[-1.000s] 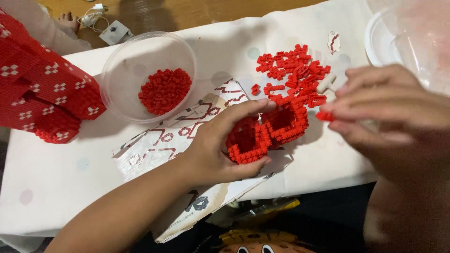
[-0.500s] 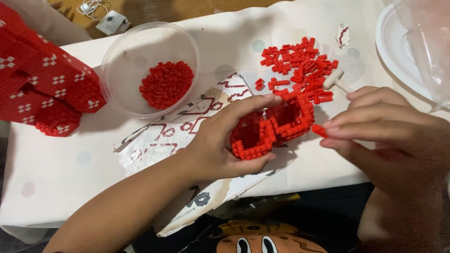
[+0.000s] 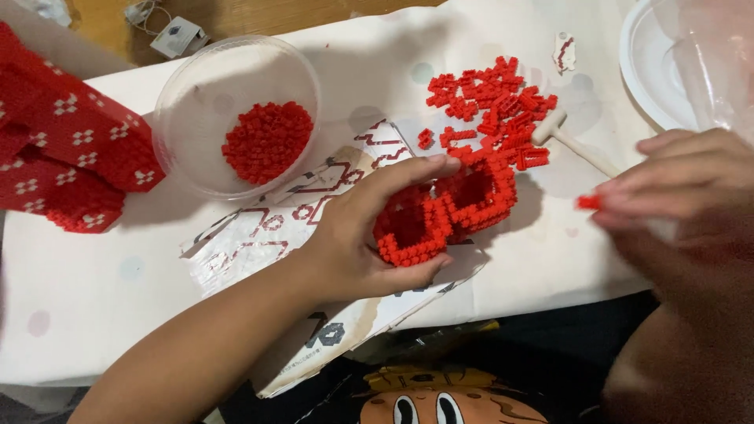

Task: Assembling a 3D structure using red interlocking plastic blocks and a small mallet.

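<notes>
Red block model sits on the printed instruction sheet, in your grasp | your left hand clamps it between thumb and fingers | your right hand pinches a small red brick just beside it | loose red bricks lie behind; clear bowl holds more.

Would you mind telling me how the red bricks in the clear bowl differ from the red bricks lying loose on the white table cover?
The bricks in the bowl sit in one compact heap of small single pieces; the loose bricks spread flat on the table cover, many joined in short strips. The bowl walls in the first lot; nothing contains the second. Both are the same red.
</notes>
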